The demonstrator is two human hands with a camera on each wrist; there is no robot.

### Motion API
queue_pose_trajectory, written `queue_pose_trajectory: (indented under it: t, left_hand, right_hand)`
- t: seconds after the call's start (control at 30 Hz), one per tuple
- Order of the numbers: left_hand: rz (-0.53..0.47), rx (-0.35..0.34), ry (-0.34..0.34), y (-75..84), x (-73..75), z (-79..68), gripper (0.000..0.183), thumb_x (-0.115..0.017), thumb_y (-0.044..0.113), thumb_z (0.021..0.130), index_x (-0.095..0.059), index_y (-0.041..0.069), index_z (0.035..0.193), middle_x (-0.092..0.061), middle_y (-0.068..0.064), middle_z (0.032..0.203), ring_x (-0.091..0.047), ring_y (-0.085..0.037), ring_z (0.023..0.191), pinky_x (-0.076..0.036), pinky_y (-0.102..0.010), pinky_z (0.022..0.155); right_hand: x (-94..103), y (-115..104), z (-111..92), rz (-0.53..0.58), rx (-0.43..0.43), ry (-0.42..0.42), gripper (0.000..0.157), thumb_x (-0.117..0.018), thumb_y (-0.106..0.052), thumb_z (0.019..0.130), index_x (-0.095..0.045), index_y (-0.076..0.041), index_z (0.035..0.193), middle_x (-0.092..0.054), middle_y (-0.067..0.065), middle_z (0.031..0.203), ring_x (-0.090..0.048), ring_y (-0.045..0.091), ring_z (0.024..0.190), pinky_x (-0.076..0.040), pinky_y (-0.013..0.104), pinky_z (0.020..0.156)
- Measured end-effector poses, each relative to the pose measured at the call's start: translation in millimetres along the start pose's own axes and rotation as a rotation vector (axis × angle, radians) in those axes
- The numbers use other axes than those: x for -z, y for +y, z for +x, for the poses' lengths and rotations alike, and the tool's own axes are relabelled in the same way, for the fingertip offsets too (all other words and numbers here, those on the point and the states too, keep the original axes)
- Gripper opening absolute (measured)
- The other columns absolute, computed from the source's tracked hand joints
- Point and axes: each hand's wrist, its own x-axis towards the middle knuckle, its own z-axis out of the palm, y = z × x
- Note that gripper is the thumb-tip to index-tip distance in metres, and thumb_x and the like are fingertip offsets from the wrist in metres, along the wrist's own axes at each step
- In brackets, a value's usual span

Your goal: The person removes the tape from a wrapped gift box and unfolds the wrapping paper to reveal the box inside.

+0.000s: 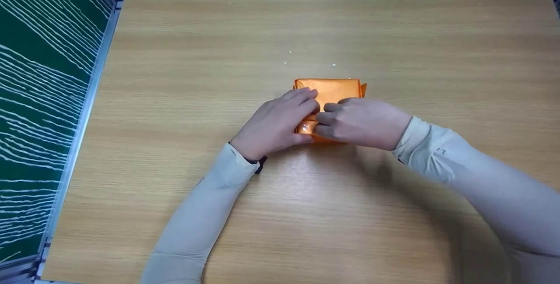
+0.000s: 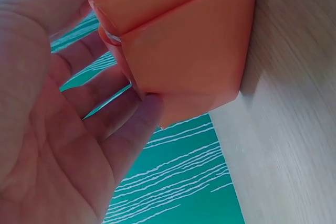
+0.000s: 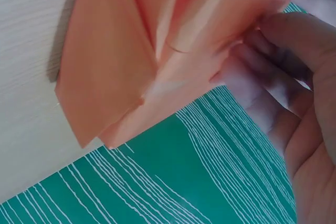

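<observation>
A box-shaped package in shiny orange wrapping paper (image 1: pixel 339 89) lies on the wooden table, between the two hands. My left hand (image 1: pixel 278 120) holds its left end, fingers over the top and thumb along the near edge. My right hand (image 1: pixel 365 122) has its fingers curled at the near side of the package, on the wrapping; its palm side is hidden in the head view. In the left wrist view the left end shows folded paper (image 2: pixel 184 51). The right wrist view shows a loose pointed paper flap (image 3: pixel 105 66) standing out at the right end.
The wooden table (image 1: pixel 175 78) carries a few tiny white scraps (image 1: pixel 334 64) beyond the package. Green panels with white streaks (image 1: pixel 39 100) border the table at the left and the back. A dark band (image 1: pixel 261 165) shows at the left wrist.
</observation>
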Motion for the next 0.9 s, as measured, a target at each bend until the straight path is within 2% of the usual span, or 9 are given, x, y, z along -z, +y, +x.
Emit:
queue_pose_trajectory:
  t: [0.13,0.3,0.5,0.67,0.77,0.87,0.9]
  left_hand:
    - [0.001,0.009,-0.009,0.4,-0.9,0.3,0.041,-0.079,0.034,0.092,-0.064,0.013,0.124,-0.050,-0.004,0.154,-0.038,-0.020,0.150,-0.049,-0.040,0.107]
    - [0.017,0.035,-0.035,1.5,-0.2,0.0,0.042,-0.077,0.035,0.093,-0.063,0.016,0.127,-0.047,-0.003,0.157,-0.036,-0.019,0.151,-0.048,-0.040,0.110]
    - [0.017,0.046,-0.049,1.8,0.4,0.1,0.044,-0.077,0.039,0.093,-0.062,0.017,0.128,-0.045,-0.001,0.159,-0.034,-0.018,0.152,-0.046,-0.040,0.111]
    - [0.001,0.041,-0.033,2.1,2.2,-0.4,0.046,-0.079,0.038,0.091,-0.061,0.016,0.127,-0.047,-0.002,0.156,-0.036,-0.018,0.151,-0.049,-0.042,0.108]
    - [-0.012,0.037,-0.027,2.3,2.4,-0.6,0.046,-0.080,0.037,0.090,-0.061,0.014,0.126,-0.047,-0.003,0.156,-0.036,-0.019,0.150,-0.049,-0.043,0.107]
    - [-0.006,0.038,-0.033,2.4,2.3,-0.4,0.047,-0.080,0.038,0.091,-0.061,0.015,0.127,-0.047,-0.004,0.157,-0.037,-0.019,0.150,-0.048,-0.043,0.109]
    - [-0.007,0.038,-0.034,2.4,2.1,-0.4,0.047,-0.080,0.039,0.091,-0.061,0.015,0.127,-0.047,-0.004,0.157,-0.037,-0.019,0.150,-0.048,-0.043,0.108]
  right_hand:
    - [-0.6,1.1,1.8,-0.069,0.036,-0.018,0.027,-0.077,0.011,0.076,-0.063,-0.005,0.092,-0.059,0.004,0.081,-0.056,0.020,0.069,-0.047,0.027,0.060]
    - [-1.0,0.8,5.2,-0.050,0.038,-0.040,0.028,-0.080,0.009,0.078,-0.066,-0.004,0.099,-0.064,0.005,0.088,-0.059,0.022,0.076,-0.052,0.028,0.065]
    - [-2.4,1.4,1.7,0.028,0.007,-0.047,0.028,-0.078,0.011,0.079,-0.066,-0.003,0.100,-0.063,0.007,0.088,-0.058,0.024,0.077,-0.055,0.033,0.070]
    - [-4.5,6.5,-13.1,0.191,-0.078,-0.045,0.024,-0.078,0.008,0.080,-0.064,-0.003,0.096,-0.060,0.007,0.081,-0.055,0.025,0.076,-0.055,0.036,0.070]
    - [-4.0,8.5,-21.3,0.246,-0.116,-0.055,0.026,-0.082,0.004,0.082,-0.067,-0.002,0.104,-0.066,0.010,0.088,-0.059,0.028,0.082,-0.059,0.039,0.077]
    - [-0.2,7.3,-22.6,0.248,-0.094,-0.071,0.041,-0.085,0.004,0.080,-0.070,-0.005,0.118,-0.069,0.011,0.098,-0.063,0.030,0.089,-0.060,0.043,0.085]
    - [1.0,6.5,-21.9,0.240,-0.079,-0.069,0.042,-0.084,0.006,0.080,-0.070,-0.005,0.118,-0.069,0.011,0.099,-0.064,0.030,0.089,-0.060,0.043,0.085]
